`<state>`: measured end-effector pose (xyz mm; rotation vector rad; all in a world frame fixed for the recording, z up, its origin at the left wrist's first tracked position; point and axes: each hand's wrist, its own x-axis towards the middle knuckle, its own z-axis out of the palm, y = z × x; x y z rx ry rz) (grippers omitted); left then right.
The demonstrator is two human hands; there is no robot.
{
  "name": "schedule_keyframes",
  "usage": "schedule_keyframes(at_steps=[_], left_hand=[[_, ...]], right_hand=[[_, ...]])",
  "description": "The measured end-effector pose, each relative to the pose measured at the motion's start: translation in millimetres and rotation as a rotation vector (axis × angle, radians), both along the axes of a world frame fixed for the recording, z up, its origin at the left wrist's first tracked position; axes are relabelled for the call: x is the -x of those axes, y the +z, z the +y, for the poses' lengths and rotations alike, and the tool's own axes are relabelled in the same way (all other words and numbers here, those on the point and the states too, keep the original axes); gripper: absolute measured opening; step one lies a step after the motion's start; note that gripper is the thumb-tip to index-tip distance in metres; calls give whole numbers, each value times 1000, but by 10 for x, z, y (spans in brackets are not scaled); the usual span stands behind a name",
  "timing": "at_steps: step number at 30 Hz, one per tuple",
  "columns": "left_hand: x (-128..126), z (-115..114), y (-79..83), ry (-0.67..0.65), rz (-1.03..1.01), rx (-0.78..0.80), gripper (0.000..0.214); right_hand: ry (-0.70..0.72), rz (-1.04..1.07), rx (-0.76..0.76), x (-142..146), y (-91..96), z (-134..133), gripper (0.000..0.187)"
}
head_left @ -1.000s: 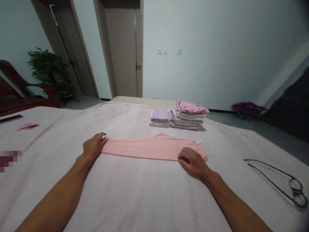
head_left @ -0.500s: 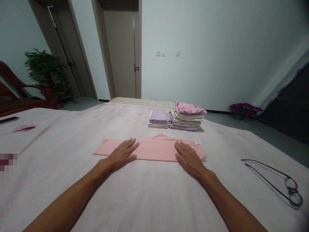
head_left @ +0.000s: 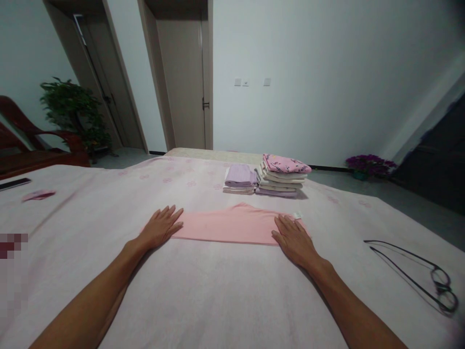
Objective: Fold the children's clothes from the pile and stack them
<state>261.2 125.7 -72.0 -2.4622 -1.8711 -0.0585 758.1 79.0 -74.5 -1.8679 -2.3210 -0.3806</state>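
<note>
A folded pink garment (head_left: 228,225) lies flat as a long strip on the pale pink bedspread (head_left: 203,291). My left hand (head_left: 160,227) rests flat on its left end, fingers stretched out. At the right end, my right hand (head_left: 295,236) presses down with fingers extended, beside a small white label (head_left: 298,214). Neither hand grips anything.
Two stacks of folded clothes stand behind the garment: a lilac one (head_left: 240,178) and a taller one topped in pink (head_left: 283,177). A black hanger (head_left: 417,274) lies at right. At far left lie a small pink item (head_left: 38,195) and a dark phone (head_left: 14,183). A wooden chair (head_left: 32,145) stands beyond.
Both hands have slid outward along the garment, the left toward its left end and the right toward its right end, staying flat. One second ago the left hand held the left end.
</note>
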Motion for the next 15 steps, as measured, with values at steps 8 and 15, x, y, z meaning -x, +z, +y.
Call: schedule_keyframes(at_steps=[8,15], left_hand=[[248,79,-62,187,12,-10,62],[327,98,-94,323,-1,-1,64]], right_hand=[[-61,-10,-4,-40,28,-20,57],[-72,43,-124,-134,78,-2,50]])
